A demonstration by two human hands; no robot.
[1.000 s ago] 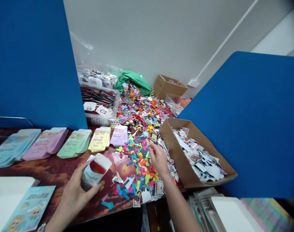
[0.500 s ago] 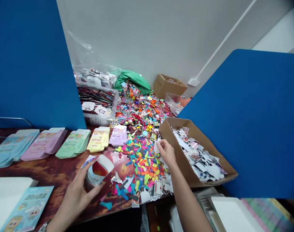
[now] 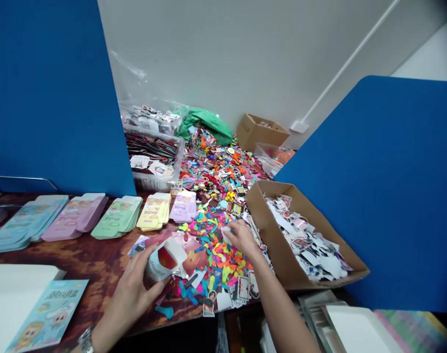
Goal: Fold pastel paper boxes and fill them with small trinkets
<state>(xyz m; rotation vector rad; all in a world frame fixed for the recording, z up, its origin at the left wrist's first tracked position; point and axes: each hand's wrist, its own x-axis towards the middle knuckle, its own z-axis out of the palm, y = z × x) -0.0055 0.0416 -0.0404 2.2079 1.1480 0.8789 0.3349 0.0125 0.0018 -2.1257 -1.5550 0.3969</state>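
My left hand (image 3: 138, 284) is wrapped round a small light-blue paper box (image 3: 157, 264), its top open towards me and a reddish inside showing. A white flap stands up on the box's right side. Between the fingertips of my right hand (image 3: 241, 239) is a small white paper piece (image 3: 226, 235), perhaps a sticker; its printed side is hidden. That hand hovers over a heap of bright balloons (image 3: 218, 257), left of a cardboard box (image 3: 282, 264) full of cut-out stickers (image 3: 311, 245). A shiny reddish sheet (image 3: 194, 250) lies just behind the light-blue box.
Stacks of flat blue (image 3: 28, 223), pink (image 3: 70, 218), green (image 3: 116, 218), yellow (image 3: 153, 212) and purple packets (image 3: 183, 206) line the left. Small trinkets (image 3: 219, 171) pile up behind. Blue partitions (image 3: 54, 98) stand at both sides. A clear bin (image 3: 153, 184) holds cards.
My right hand has moved left, away from the cardboard box, carrying the white piece towards the light-blue box. My left hand and its box have shifted slightly right in view.
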